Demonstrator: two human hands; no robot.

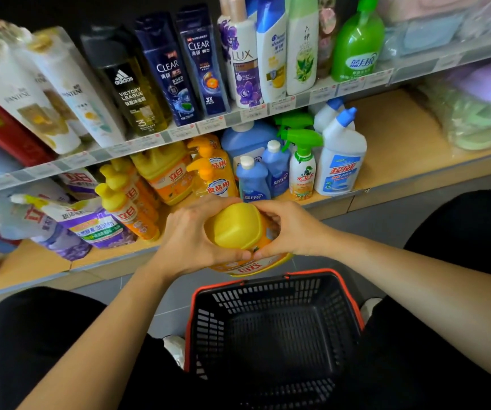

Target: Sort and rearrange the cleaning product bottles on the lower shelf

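Purple pouches [87, 229] lie at the left of the lower shelf [401, 149], with slim yellow bottles [126, 202] just beside them. In front of the shelf edge, the left hand [191, 236] curls round the left side of a yellow jug [236, 226]. The right hand [293, 229] clasps the opposite side, and the two thumbs nearly meet on the orange label. Both hands hold the jug firmly, above the far rim of a black basket [267, 294] that stands on the floor. Behind the hands, on the shelf, stand orange pump bottles [214, 179], then blue bottles [253, 180], a green-topped spray bottle [302, 170] and a white bent-neck bottle [340, 161].
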